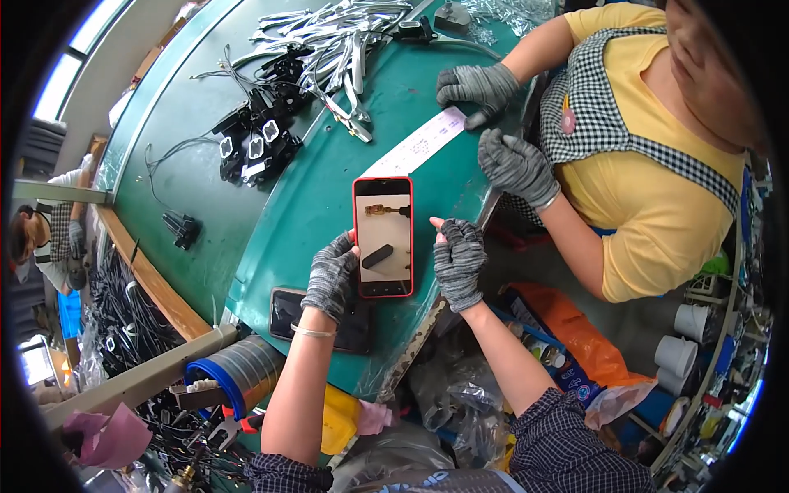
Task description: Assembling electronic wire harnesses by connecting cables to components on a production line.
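Observation:
A phone in a red case stands out over the green table, its screen lit with a picture of a brass-coloured fitting and a dark oblong piece. Grey-gloved, my left hand grips the phone's left edge. My right hand, in a matching glove with bare fingertips, is apart from the phone on its right side. Its index finger points out, the others are loosely bent, and nothing shows in it. Below the phone lies a second, dark phone, partly covered by my left wrist. Beyond, a printed paper strip reaches toward a co-worker's gloved hand.
Black cabled parts and a heap of silver-grey strips cover the table's far side. At the right sits a co-worker in a checked apron. A blue-rimmed tub stands lower left; an orange bag lies lower right.

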Action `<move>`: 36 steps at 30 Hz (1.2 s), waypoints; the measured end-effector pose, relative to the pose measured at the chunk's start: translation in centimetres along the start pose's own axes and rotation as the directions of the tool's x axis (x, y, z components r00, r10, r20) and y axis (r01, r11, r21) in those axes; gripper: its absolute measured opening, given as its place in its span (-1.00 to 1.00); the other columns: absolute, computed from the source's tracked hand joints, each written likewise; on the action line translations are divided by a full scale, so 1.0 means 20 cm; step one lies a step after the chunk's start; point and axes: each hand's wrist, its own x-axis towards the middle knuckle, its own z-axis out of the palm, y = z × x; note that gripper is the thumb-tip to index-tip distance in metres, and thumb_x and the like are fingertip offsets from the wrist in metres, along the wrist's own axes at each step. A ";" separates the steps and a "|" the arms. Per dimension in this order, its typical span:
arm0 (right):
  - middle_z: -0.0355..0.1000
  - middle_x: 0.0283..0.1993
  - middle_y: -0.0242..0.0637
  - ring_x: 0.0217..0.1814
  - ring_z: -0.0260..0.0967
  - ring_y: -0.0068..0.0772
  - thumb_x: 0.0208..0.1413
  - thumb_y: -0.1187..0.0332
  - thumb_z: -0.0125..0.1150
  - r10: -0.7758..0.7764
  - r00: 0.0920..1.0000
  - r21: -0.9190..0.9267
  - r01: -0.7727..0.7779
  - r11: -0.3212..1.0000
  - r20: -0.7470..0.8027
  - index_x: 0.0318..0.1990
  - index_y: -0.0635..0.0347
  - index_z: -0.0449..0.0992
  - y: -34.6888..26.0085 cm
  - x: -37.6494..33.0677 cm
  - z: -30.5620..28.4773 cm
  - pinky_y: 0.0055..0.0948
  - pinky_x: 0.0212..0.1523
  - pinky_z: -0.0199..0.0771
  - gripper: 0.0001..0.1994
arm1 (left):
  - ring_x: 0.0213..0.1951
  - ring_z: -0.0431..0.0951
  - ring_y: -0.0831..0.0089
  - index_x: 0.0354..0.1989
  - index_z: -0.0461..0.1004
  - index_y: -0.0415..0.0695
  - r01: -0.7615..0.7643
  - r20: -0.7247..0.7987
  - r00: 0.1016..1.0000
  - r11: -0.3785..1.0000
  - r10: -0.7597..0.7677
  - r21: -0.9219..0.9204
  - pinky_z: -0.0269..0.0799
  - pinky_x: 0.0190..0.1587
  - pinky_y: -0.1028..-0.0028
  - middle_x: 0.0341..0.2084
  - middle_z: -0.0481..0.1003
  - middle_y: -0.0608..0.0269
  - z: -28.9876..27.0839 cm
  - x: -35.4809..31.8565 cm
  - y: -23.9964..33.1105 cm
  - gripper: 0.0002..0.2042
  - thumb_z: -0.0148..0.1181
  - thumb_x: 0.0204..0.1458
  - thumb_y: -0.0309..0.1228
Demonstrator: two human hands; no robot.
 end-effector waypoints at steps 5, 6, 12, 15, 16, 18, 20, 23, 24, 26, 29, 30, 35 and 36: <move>0.33 -0.45 -0.27 -0.38 0.26 -0.26 -0.13 0.51 -0.04 0.010 1.000 0.016 -0.009 1.000 -0.011 -0.33 0.17 0.47 0.03 -0.01 -0.01 -0.37 -0.27 0.25 -0.81 | -0.23 0.40 0.50 -0.07 0.30 -0.30 0.028 -0.014 1.000 0.999 -0.027 0.030 0.31 -0.14 0.56 -0.24 0.42 0.22 0.11 -0.08 0.09 -0.69 -0.02 -0.06 -0.63; 0.33 -0.45 -0.27 -0.38 0.26 -0.26 -0.13 0.51 -0.04 0.012 1.000 0.017 -0.011 1.000 -0.005 -0.33 0.17 0.47 0.04 -0.02 0.00 -0.37 -0.27 0.25 -0.81 | -0.22 0.39 0.50 -0.07 0.30 -0.30 0.042 -0.031 0.999 0.999 -0.041 0.035 0.31 -0.13 0.56 -0.23 0.42 0.22 0.12 -0.08 0.09 -0.69 -0.02 -0.06 -0.63; 0.34 -0.38 -0.25 -0.34 0.25 -0.27 -0.13 0.50 0.03 0.020 1.000 0.063 -0.019 0.998 -0.018 -0.32 0.19 0.47 0.01 -0.01 -0.01 -0.41 -0.25 0.25 -0.83 | -0.21 0.40 0.49 -0.06 0.30 -0.29 0.030 -0.050 0.998 0.997 -0.026 0.074 0.32 -0.13 0.55 -0.22 0.41 0.22 0.08 -0.06 0.07 -0.68 -0.03 -0.06 -0.63; 0.33 -0.33 -0.27 -0.29 0.24 -0.28 -0.14 0.45 0.08 0.001 0.999 0.034 0.001 0.999 -0.044 -0.33 0.16 0.48 0.01 0.01 -0.02 -0.40 -0.22 0.24 -0.84 | -0.22 0.41 0.48 -0.06 0.30 -0.29 0.033 -0.058 0.998 0.996 -0.028 0.079 0.32 -0.14 0.55 -0.22 0.41 0.22 0.09 -0.07 0.07 -0.68 -0.03 -0.06 -0.63; 0.32 -0.31 -0.29 -0.26 0.23 -0.28 -0.16 0.42 0.10 -0.025 0.998 0.001 0.025 1.000 -0.064 -0.34 0.15 0.48 0.01 0.02 -0.02 -0.37 -0.21 0.23 -0.84 | -0.22 0.41 0.49 -0.06 0.30 -0.29 0.037 -0.044 0.998 0.998 -0.034 0.057 0.33 -0.14 0.55 -0.22 0.41 0.22 0.10 -0.07 0.08 -0.68 -0.03 -0.06 -0.63; 0.31 -0.29 -0.31 -0.23 0.22 -0.29 -0.17 0.38 0.12 -0.050 0.995 -0.032 0.048 0.998 -0.085 -0.35 0.13 0.48 0.01 0.04 -0.02 -0.35 -0.19 0.22 -0.84 | -0.22 0.41 0.49 -0.06 0.29 -0.29 0.046 -0.016 0.999 0.999 -0.046 0.012 0.33 -0.15 0.55 -0.22 0.41 0.22 0.12 -0.08 0.09 -0.68 -0.03 -0.05 -0.63; 0.30 -0.24 -0.33 -0.18 0.21 -0.29 -0.19 0.33 0.16 -0.123 0.991 -0.092 0.119 0.989 -0.044 -0.37 0.08 0.49 0.00 0.09 0.00 -0.32 -0.14 0.18 -0.83 | -0.23 0.41 0.48 -0.05 0.29 -0.28 0.037 -0.008 0.999 0.999 -0.037 0.022 0.35 -0.16 0.54 -0.22 0.41 0.22 0.09 -0.07 0.07 -0.67 -0.01 -0.05 -0.59; 0.30 -0.20 -0.34 -0.14 0.20 -0.29 -0.21 0.29 0.19 -0.179 0.984 -0.131 0.177 0.975 0.000 -0.38 0.03 0.50 -0.05 0.12 0.04 -0.30 -0.10 0.15 -0.83 | -0.24 0.43 0.45 -0.04 0.27 -0.26 0.020 0.006 1.000 0.999 -0.020 0.036 0.38 -0.17 0.52 -0.22 0.41 0.22 0.04 -0.06 0.04 -0.65 0.05 -0.05 -0.51; 0.30 -0.18 -0.34 -0.12 0.20 -0.29 -0.22 0.28 0.19 -0.201 0.979 -0.149 0.202 0.968 0.025 -0.38 0.01 0.50 -0.07 0.13 0.04 -0.29 -0.08 0.13 -0.83 | -0.24 0.43 0.45 -0.04 0.27 -0.27 0.029 -0.007 1.000 0.999 -0.029 0.038 0.38 -0.18 0.52 -0.22 0.41 0.22 0.06 -0.06 0.05 -0.65 0.05 -0.06 -0.51; 0.30 -0.17 -0.34 -0.11 0.20 -0.29 -0.23 0.27 0.19 -0.225 0.973 -0.167 0.231 0.959 0.053 -0.38 -0.02 0.51 -0.09 0.15 0.06 -0.29 -0.06 0.10 -0.83 | -0.23 0.43 0.46 -0.05 0.28 -0.27 0.048 -0.034 0.998 0.998 -0.047 0.038 0.38 -0.18 0.52 -0.22 0.41 0.22 0.08 -0.07 0.06 -0.65 0.05 -0.06 -0.52; 0.29 -0.12 -0.34 -0.05 0.17 -0.25 -0.24 0.27 0.20 -0.205 0.976 -0.182 0.216 0.959 0.076 -0.37 -0.04 0.51 -0.11 0.17 0.09 -0.28 -0.01 0.06 -0.81 | -0.27 0.40 0.53 -0.08 0.32 -0.27 0.034 -0.072 0.997 0.995 -0.027 0.096 0.34 -0.19 0.56 -0.27 0.42 0.26 0.12 -0.09 0.09 -0.69 0.01 -0.06 -0.58; 0.29 -0.12 -0.34 -0.05 0.17 -0.25 -0.24 0.27 0.20 -0.206 0.975 -0.181 0.217 0.959 0.079 -0.37 -0.04 0.51 -0.11 0.17 0.10 -0.28 -0.01 0.06 -0.81 | -0.29 0.39 0.57 -0.09 0.34 -0.27 0.029 -0.092 0.996 0.991 -0.017 0.128 0.32 -0.19 0.58 -0.29 0.43 0.28 0.12 -0.09 0.10 -0.70 -0.01 -0.06 -0.61; 0.28 -0.09 -0.31 -0.01 0.13 -0.21 -0.25 0.27 0.19 -0.206 0.974 -0.207 0.220 0.953 0.090 -0.33 -0.04 0.51 -0.10 0.20 0.11 -0.23 0.02 0.01 -0.78 | -0.31 0.37 0.60 -0.11 0.36 -0.26 0.038 -0.098 0.995 0.994 -0.028 0.102 0.31 -0.21 0.60 -0.31 0.43 0.30 0.09 -0.07 0.07 -0.71 0.01 -0.07 -0.61; 0.28 -0.08 -0.30 0.00 0.13 -0.20 -0.25 0.27 0.20 -0.207 0.974 -0.211 0.223 0.952 0.096 -0.32 -0.03 0.51 -0.10 0.20 0.11 -0.22 0.03 0.01 -0.77 | -0.30 0.37 0.60 -0.11 0.36 -0.26 0.039 -0.099 0.995 0.994 -0.029 0.105 0.31 -0.21 0.60 -0.31 0.43 0.30 0.09 -0.07 0.07 -0.71 0.02 -0.08 -0.61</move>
